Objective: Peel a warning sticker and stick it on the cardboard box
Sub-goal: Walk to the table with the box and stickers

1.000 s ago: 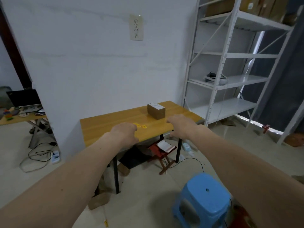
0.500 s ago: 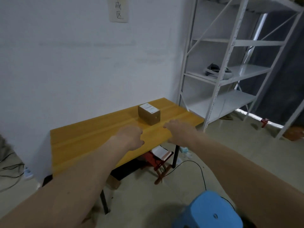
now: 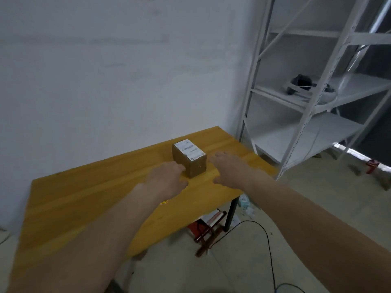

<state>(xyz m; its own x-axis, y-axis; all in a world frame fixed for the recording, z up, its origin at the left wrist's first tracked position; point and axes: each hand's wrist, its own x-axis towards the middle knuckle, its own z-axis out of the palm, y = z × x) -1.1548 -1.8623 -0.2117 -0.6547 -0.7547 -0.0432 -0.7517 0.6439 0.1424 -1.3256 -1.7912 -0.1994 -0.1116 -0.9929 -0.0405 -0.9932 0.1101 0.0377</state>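
A small brown cardboard box with a white shipping label on top stands on the yellow wooden table, near its far right part. My left hand hovers just in front of the box's left side, fingers loosely curled, holding nothing. My right hand is stretched out to the right of the box with fingers apart, empty. A corner of a yellow warning sticker peeks out on the table from under my left forearm; the remainder is hidden.
A white wall rises behind the table. A white metal shelf rack stands to the right, with a headset on one shelf. Under the table are a red folding stool and a black cable on the floor.
The view has moved closer to the table and tilted down. Both hands have advanced to either side of the box. The blue stool has left the view.
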